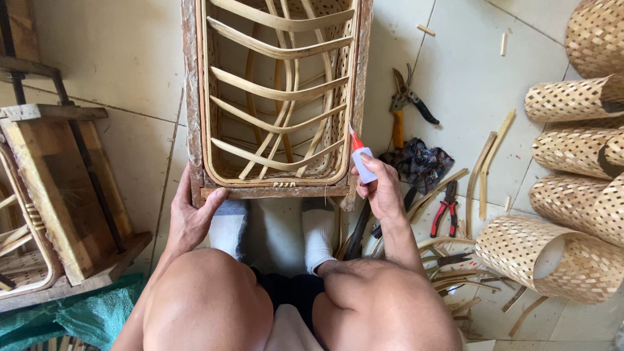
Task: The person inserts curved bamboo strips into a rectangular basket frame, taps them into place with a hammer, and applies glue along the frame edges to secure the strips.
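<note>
At top centre we see a woven bamboo basket (pixel 276 97) in a worn wooden frame (pixel 192 97). Our left hand (pixel 192 214) clasps the frame's corner; our right hand (pixel 380 188) is closed round a white glue bottle (pixel 361 159) with a red tip.

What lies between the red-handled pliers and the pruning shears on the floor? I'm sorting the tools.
In the head view, a dark patterned cloth lies crumpled on the tiles between the pruning shears and the red-handled pliers.

L hand (pixel 192 218) grips wooden frame (pixel 192 97) corner; R hand (pixel 382 190) holds glue bottle (pixel 361 158) (red tip up) by bamboo basket (pixel 279 91).
</note>
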